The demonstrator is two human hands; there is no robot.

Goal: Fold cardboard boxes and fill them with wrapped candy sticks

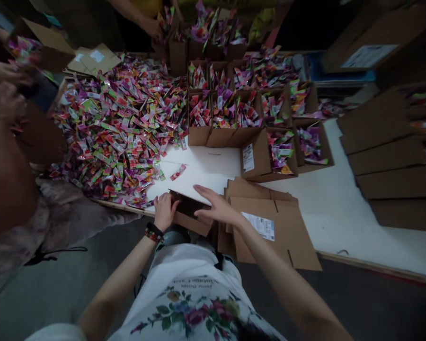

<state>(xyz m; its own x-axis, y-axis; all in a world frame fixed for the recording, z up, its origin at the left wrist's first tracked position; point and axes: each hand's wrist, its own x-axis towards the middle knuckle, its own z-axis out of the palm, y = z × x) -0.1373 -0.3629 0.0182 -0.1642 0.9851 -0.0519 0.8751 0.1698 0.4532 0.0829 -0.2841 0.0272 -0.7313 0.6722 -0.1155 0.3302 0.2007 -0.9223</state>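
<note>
A cardboard box (191,223) stands at the table's near edge, close to my body, its dark inside showing. My left hand (164,210) grips the box's left edge, with fingers bent over the rim. Above the box's right side is my right hand (215,207), its thumb and fingers apart and nothing between them; whether it touches the box I cannot tell. Flattened cardboard boxes (270,218), one with a white label, lie just to the right. Beyond my left hand spreads a large heap of small colourful packets (120,128), and one loose packet (178,172) lies apart.
Several open boxes filled with packets (248,111) stand in rows at the back middle. More folded cardboard (386,175) is stacked at the right on the white table (213,158). Another person (7,156) works at the left; a person's arm (138,16) reaches in from the far side.
</note>
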